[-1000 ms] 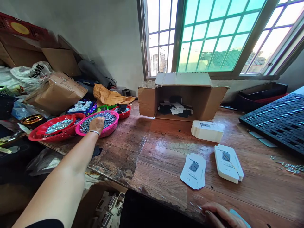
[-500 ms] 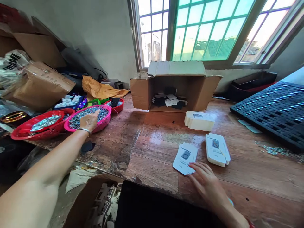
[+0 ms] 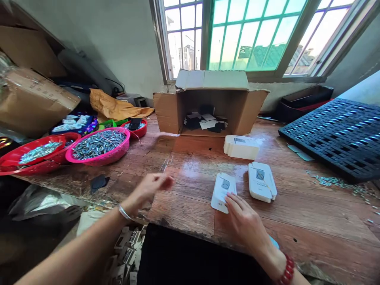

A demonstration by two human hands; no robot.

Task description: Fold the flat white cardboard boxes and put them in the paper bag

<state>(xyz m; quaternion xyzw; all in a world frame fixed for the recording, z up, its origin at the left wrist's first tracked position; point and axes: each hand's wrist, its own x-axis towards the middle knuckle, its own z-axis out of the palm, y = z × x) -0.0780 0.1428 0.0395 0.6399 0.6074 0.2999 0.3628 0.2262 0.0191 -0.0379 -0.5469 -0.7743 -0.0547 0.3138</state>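
My left hand (image 3: 154, 185) is over the table's front left part, its fingers drawn together. Anything between them is too small or hidden to make out. My right hand (image 3: 245, 215) lies with fingers stretched out on the lower right edge of a white printed card package (image 3: 222, 188); its thumb is not clearly visible. A picture of a dark ring device is printed on that package. Just right of it lies a small stack of similar packages (image 3: 262, 182). A longer stack (image 3: 242, 147) rests behind, on its side.
A pink basin (image 3: 99, 144) of small metal parts and a red basin (image 3: 38, 156) stand at left. An opened cardboard box (image 3: 169, 113) with black and white pieces faces me. At right are a black slatted tray (image 3: 335, 138) and scattered metal bits (image 3: 335, 181).
My left hand has left the metal parts in the pink basin and come right, toward the middle. My right hand has moved slightly further onto the package. The view has shifted a little right.
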